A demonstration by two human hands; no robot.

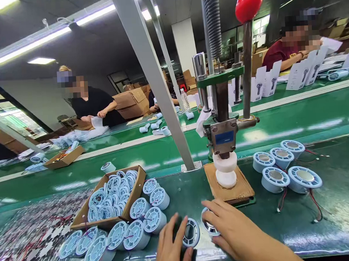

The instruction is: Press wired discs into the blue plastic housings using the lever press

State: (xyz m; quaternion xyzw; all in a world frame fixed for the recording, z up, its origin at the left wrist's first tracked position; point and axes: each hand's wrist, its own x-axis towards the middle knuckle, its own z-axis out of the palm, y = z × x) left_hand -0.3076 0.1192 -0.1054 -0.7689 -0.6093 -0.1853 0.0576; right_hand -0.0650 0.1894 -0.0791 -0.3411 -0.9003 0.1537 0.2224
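Observation:
My left hand (172, 244) has its fingers spread at the left edge of a round light-blue fan housing (194, 231), whose dark centre faces up. Whether the fingertips touch its rim I cannot make out. To the right, my right hand (226, 230) curls its fingers over a second light-blue fan housing (208, 227), hiding part of its silvery centre. Behind my right hand stands a hand press (225, 137) with a red lever knob (249, 4). Two white plastic blocks (226, 178) meet under its ram, above a brown base board (214, 188).
A cardboard tray (140, 179) of light-blue rings stands left, with several housings (136, 234) around it. Several housings with silver discs (275, 178) and trailing wires sit right. Small metal parts (45, 230) cover the far left. Across the green conveyor (129, 160) two people work; a grey post (157, 77) rises ahead.

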